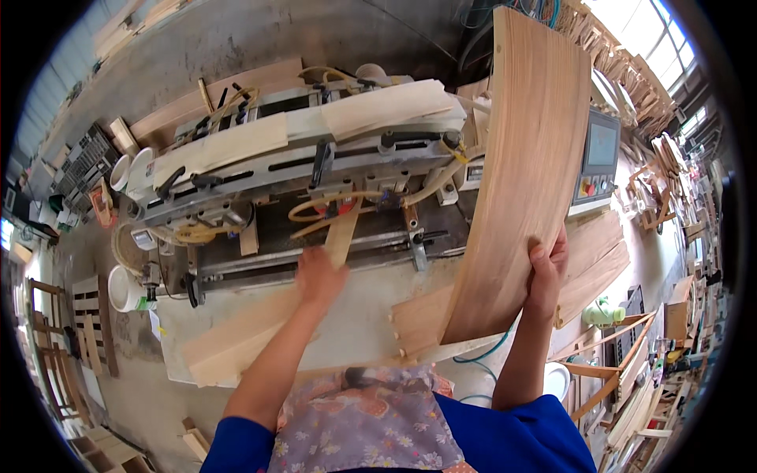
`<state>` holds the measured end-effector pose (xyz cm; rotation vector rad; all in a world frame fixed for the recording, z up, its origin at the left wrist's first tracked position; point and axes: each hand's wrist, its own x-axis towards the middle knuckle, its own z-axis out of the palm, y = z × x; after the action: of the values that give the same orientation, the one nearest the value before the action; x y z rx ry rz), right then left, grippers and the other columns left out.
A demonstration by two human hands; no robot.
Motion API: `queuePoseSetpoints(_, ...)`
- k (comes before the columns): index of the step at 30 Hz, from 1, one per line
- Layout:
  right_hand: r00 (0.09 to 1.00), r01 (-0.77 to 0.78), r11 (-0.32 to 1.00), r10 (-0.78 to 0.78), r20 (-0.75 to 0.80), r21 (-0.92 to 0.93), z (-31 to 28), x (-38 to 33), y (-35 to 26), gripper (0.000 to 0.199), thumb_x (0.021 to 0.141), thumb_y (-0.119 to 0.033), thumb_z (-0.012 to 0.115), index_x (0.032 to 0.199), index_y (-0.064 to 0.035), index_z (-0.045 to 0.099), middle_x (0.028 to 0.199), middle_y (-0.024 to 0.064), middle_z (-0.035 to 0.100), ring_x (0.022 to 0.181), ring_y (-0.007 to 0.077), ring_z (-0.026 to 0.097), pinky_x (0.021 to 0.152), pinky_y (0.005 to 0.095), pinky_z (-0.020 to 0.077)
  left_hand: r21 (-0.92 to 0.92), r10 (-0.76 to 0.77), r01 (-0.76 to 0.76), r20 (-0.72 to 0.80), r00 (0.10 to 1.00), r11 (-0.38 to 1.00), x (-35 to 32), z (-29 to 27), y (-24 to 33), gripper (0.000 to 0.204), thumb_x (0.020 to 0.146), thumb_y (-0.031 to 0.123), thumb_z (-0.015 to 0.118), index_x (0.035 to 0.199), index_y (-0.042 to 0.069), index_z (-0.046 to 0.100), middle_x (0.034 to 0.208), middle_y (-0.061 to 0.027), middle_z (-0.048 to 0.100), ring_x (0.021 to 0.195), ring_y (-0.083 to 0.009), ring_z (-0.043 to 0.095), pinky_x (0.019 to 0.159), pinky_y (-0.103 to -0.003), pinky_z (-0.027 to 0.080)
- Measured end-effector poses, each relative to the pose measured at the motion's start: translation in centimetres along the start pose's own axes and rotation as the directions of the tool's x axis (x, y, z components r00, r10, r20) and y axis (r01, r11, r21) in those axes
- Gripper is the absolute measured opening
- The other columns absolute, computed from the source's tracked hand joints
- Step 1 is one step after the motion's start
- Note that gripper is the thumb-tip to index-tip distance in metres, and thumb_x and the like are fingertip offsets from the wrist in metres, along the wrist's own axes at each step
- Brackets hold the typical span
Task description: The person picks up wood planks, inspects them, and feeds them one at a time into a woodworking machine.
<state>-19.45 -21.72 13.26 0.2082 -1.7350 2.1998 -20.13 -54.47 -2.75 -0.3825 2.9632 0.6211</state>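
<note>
My right hand [546, 272] grips the edge of a long, wide wooden board [532, 158], thumb on its face. The board stands tilted up, its lower end near the front of the worktable. My left hand [319, 277] is closed at the near end of a narrow pale wood strip [342, 235], its fingertips partly hidden. That strip's far end reaches under the clamps and yellow hoses of a woodworking machine [292, 165]. Pale boards [244, 331] lie on the table beneath my left forearm. More wood panels [422, 319] lie beneath and behind the upright board.
Along the machine's top rest pale wood pieces [386, 109], near black lever handles [321, 163]. At right stands a control panel [601, 146] with a screen and buttons. White buckets [124, 288] are on the left, and a green jug [602, 313] on the right. Stacked timber lines the right.
</note>
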Motion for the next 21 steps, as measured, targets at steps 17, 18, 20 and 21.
queuePoseSetpoints(17, 0.79, 0.566, 0.815, -0.493, 0.365, -0.123, 21.0, 20.3, -8.9, 0.05, 0.086, -0.03, 0.069, 0.123, -0.0008, 0.057, 0.116, 0.0161, 0.063, 0.107, 0.0169, 0.06, 0.093, 0.0308, 0.0456, -0.739, 0.555, -0.671, -0.531, 0.64, 0.066, 12.0, -40.3, 14.0, 0.044, 0.097, 0.033, 0.054, 0.127, 0.001, 0.052, 0.126, -0.0066, 0.059, 0.119, -0.0176, 0.054, 0.102, -0.033, 0.042)
queuePoseSetpoints(18, 0.782, 0.587, 0.793, -0.503, 0.369, -0.162, 21.6, 21.7, -8.4, 0.058, 0.083, -0.038, 0.071, 0.126, -0.0017, 0.057, 0.12, 0.0204, 0.061, 0.113, 0.0201, 0.058, 0.098, 0.0332, 0.0432, -0.699, 0.477, -0.709, -0.593, 0.649, 0.095, 13.3, -40.9, 14.0, 0.046, 0.095, 0.034, 0.059, 0.125, 0.0, 0.054, 0.124, -0.0057, 0.06, 0.113, -0.0167, 0.057, 0.099, -0.034, 0.045)
queuePoseSetpoints(20, 0.768, 0.583, 0.799, -0.483, 0.42, -0.148, 21.6, 25.6, -6.1, 0.049, 0.081, -0.029, 0.074, 0.117, -0.0003, 0.059, 0.106, 0.0167, 0.065, 0.098, 0.0167, 0.06, 0.087, 0.0308, 0.0462, -0.635, 0.451, -0.771, -0.676, 0.583, 0.046, 11.8, -38.0, 17.6, 0.061, 0.087, 0.038, 0.068, 0.128, -0.004, 0.051, 0.117, -0.0068, 0.065, 0.109, -0.0184, 0.061, 0.095, -0.028, 0.047)
queuePoseSetpoints(21, 0.752, 0.553, 0.83, -0.46, 0.472, -0.073, 21.6, 27.4, -4.4, 0.032, 0.08, -0.014, 0.075, 0.105, 0.0018, 0.061, 0.087, 0.0085, 0.07, 0.076, 0.0101, 0.064, 0.071, 0.026, 0.0516, -0.641, 0.445, -0.746, -0.624, 0.642, 0.179, 14.4, -38.2, 16.0, 0.054, 0.088, 0.036, 0.068, 0.124, -0.001, 0.055, 0.117, -0.0056, 0.064, 0.105, -0.0162, 0.061, 0.093, -0.03, 0.047)
